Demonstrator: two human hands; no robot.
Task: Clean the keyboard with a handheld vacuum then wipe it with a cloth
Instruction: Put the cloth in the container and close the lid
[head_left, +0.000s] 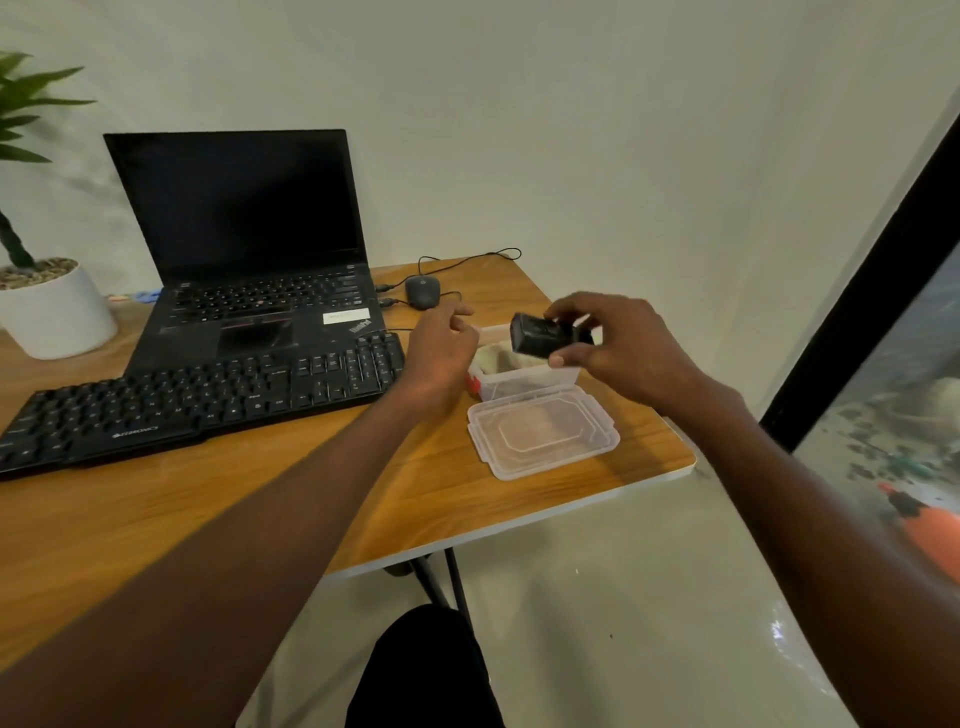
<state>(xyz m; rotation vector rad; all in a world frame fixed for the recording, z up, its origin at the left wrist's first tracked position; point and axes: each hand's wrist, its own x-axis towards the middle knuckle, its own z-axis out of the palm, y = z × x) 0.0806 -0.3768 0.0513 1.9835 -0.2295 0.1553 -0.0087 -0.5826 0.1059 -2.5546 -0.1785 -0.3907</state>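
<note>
Black vacuum (540, 336) is gripped by the right hand (618, 345) above the box (519, 376); the left hand (441, 345) hangs loosely curled, empty. Vacuuming is judged unstarted; next, the vacuum is to be carried left to the keyboard (208, 400).

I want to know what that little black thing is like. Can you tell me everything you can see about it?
The handheld vacuum is a small, dark, blocky thing that looks like black plastic. It lies on its side in the air, its flat end toward the keyboard. The right hand grips it, fingers over the top and thumb underneath. It hangs just above an open clear box near the table's right edge, touching only that hand. It is a bit blurred, so buttons and markings cannot be made out.
</note>
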